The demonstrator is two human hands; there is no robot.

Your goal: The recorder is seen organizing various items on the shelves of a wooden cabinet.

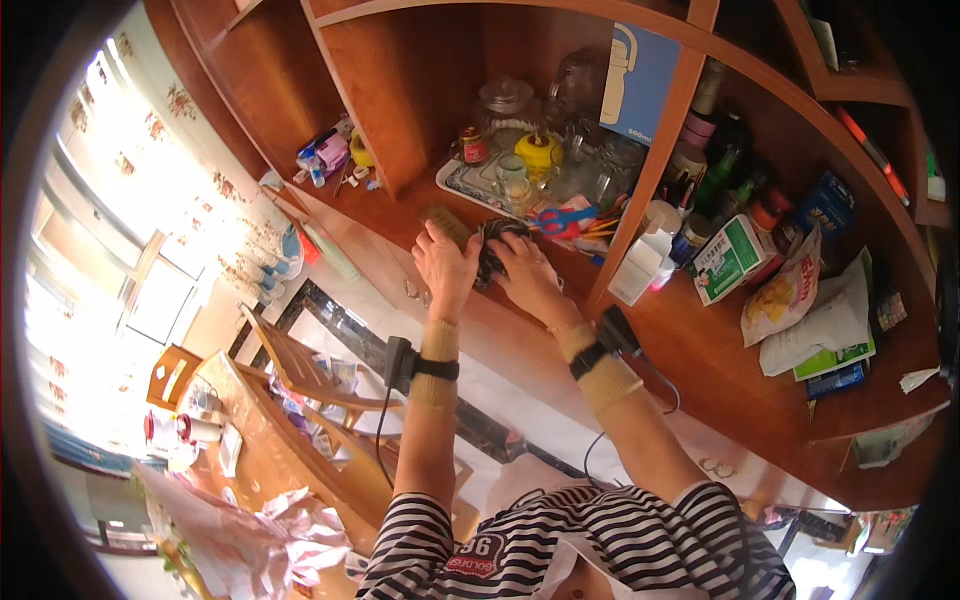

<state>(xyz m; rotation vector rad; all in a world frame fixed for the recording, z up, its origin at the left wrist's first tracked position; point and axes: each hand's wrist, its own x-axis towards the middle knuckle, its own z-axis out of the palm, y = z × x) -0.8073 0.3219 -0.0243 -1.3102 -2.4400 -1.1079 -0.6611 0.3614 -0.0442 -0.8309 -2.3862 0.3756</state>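
Observation:
My right hand [525, 266] is curled over a dark patterned bundle [491, 264], perhaps of cloth, at the front of a reddish-brown wooden cabinet shelf [412, 217]. Beside it my left hand [445, 271] is raised, its thumb by the bundle's left side. Just beyond the left fingers lies a flat brownish block [444, 223]; whether those fingers touch it is hidden. Behind the hands, a patterned tray [469, 185] carries glass cups, a yellow pot [538, 151] and a red-labelled jar [472, 146]. Blue-handled scissors [559, 220] lie right of the bundle.
A wooden upright [651, 165] divides the shelf. Right of it stand a green-and-white box [726, 259], bottles and plastic bags [817, 322]. Small items [330, 154] crowd the left bay. Behind me are a wooden table [262, 420], a chair [300, 367] and a pink-wrapped bouquet [240, 540].

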